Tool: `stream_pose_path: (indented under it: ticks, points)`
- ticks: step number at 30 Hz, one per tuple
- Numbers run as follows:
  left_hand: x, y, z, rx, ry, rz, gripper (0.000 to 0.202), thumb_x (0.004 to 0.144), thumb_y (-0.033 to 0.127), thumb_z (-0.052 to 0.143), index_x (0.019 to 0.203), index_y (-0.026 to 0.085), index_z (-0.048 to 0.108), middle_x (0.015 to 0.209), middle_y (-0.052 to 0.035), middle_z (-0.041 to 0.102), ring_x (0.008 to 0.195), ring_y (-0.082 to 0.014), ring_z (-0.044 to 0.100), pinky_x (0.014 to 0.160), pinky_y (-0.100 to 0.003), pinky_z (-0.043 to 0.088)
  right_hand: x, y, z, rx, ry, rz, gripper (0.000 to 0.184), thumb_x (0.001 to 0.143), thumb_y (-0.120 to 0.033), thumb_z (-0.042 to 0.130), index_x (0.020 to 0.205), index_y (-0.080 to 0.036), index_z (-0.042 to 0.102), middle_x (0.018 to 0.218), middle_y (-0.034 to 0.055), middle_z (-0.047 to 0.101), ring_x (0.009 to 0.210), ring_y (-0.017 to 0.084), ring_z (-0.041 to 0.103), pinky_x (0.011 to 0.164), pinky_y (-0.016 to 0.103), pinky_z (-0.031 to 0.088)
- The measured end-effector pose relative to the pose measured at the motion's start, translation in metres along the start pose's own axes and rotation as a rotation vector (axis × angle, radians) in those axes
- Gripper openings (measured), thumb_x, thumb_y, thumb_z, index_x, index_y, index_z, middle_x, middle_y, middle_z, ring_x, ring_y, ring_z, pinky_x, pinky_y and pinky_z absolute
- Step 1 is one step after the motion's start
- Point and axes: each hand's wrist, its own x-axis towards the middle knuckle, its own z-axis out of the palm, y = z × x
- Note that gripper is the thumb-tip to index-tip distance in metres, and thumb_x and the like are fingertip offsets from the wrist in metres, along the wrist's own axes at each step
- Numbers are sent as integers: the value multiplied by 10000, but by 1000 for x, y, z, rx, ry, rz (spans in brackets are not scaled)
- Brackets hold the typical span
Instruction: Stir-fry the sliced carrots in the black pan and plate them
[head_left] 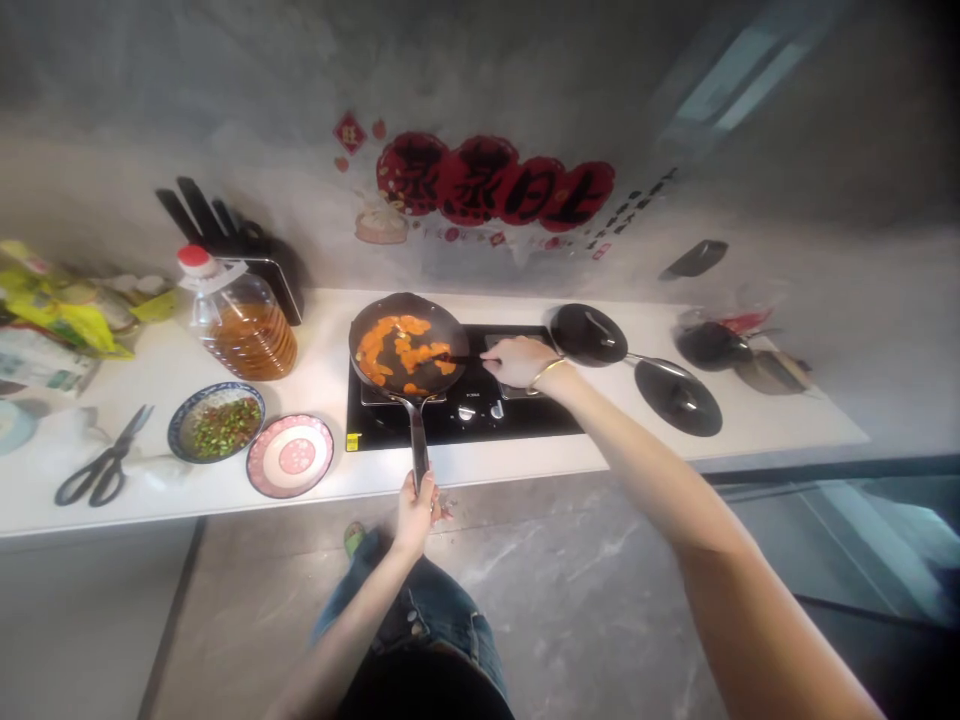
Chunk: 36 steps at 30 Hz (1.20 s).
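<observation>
A dark frying pan [382, 370] sits on the left burner of the black cooktop [450, 425]. Orange slices [412, 352], which look like carrot, lie spread over its bottom. My left hand [417, 508] is closed around the end of the pan's long handle. My right hand [519, 362], with a gold bracelet at the wrist, grips a dark spatula [466, 358] whose far end reaches among the slices at the pan's right side. Left of the pan stand a patterned bowl [217, 424] of chopped green and reddish pieces and a pink-rimmed plate [291, 456].
A large oil bottle [247, 335] and a knife block [279, 278] stand back left. Scissors [105, 468] lie near the left front edge. Two dark lids [589, 334] rest right of the cooktop, with another dark pan [709, 345] farther right. The wall rises behind the counter.
</observation>
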Motion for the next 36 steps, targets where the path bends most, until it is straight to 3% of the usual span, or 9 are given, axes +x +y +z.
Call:
stream_pose_path:
  ticks: [5,9,14,18,21,24,27,32,36]
  points:
    - [-1,6,-7,28,-30,-20,572,722,603,633,1092,188,502,597,123,405,339,-17,291,446,-242,501,53,-23,49,226,152,61,400,968,-290,395,1289,-214,621,1250,96,658,1124,236,635,975,322,466]
    - [-2,11,-7,50,-50,-41,552,726,604,623,1073,195,496,600,123,397,341,-19,301,453,-241,501,63,-33,64,347,171,-34,415,976,-270,403,1349,-187,566,1330,67,605,1211,177,579,1043,249,405]
    - [-2,14,-7,54,-67,-57,572,715,614,625,1079,193,494,598,121,405,345,-20,304,469,-248,511,27,-38,58,133,94,-203,417,960,-300,446,1358,-251,562,1251,64,659,1135,230,631,998,344,470]
    - [-2,15,-9,63,-72,-57,541,728,601,619,1068,198,493,603,121,410,343,-18,310,467,-237,503,-7,-23,35,-60,43,-158,418,950,-314,452,1348,-267,572,1143,98,709,1043,288,672,881,412,528]
    - [-2,14,-10,59,-78,-48,519,746,581,608,1072,195,490,607,121,416,341,-15,308,469,-236,504,-23,1,11,-68,16,-94,402,946,-292,456,1319,-248,600,1177,81,696,1061,272,667,937,400,504]
    - [0,12,-10,49,-82,-41,504,752,568,608,1066,193,491,615,118,421,340,-17,317,460,-235,500,-30,19,-6,6,-97,-89,376,922,-257,491,1265,-239,643,1217,41,678,1113,232,644,993,338,472]
    - [0,10,-11,43,-79,-32,512,743,572,618,1064,193,495,616,116,421,340,-20,324,449,-233,497,-25,16,-2,38,-140,-113,380,917,-278,505,1269,-236,641,1215,41,679,1132,225,632,1003,320,461]
    - [-1,11,-10,48,-66,-32,551,725,593,623,1076,185,508,597,119,414,335,-22,314,457,-250,517,12,-23,38,0,108,2,428,969,-325,391,1350,-249,573,1177,87,697,1063,246,663,929,351,496]
    - [-2,12,-9,55,-45,-29,573,709,604,630,1082,184,518,589,118,411,335,-23,317,451,-250,514,43,-33,44,27,106,63,428,970,-305,384,1347,-225,571,1206,120,678,1066,247,658,900,334,498]
